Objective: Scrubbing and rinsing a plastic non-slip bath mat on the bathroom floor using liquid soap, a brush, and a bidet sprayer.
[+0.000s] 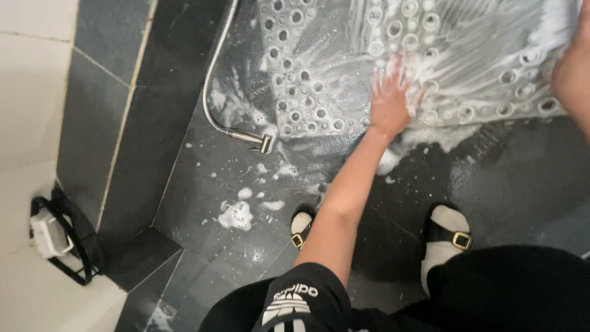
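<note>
- The dark tiled floor [203, 184] fills most of the view, wet, with blobs of white foam scattered over it, the largest patch near the middle left.
- A pale wall [31, 92] and a dark tiled ledge run down the left side.
- A clear bath mat [319, 74] with rows of round suction cups lies flat on the floor at the top of the view, lathered with soap suds and streaked where it has been rubbed; it reaches from the top middle to the right edge.
- The person's black clothing [491, 289] takes up the bottom right, above two feet in white socks and black sandals with gold buckles [447, 237].
- A metal shower hose [212, 80] curves down the left edge of the mat and ends in a small spray head [264, 142] lying on the floor just beside the mat's lower left corner.
- The left hand [390, 98] is spread flat, fingers splayed, palm down on the soapy mat near its lower edge; it grips nothing.
- The right hand [571, 74] shows only in part at the right edge, over the mat's far end; whether it grips or lies open I cannot tell.
- A small white block inside a black wire holder [52, 237] sits on the pale ledge at the far left, well apart from the mat.
</note>
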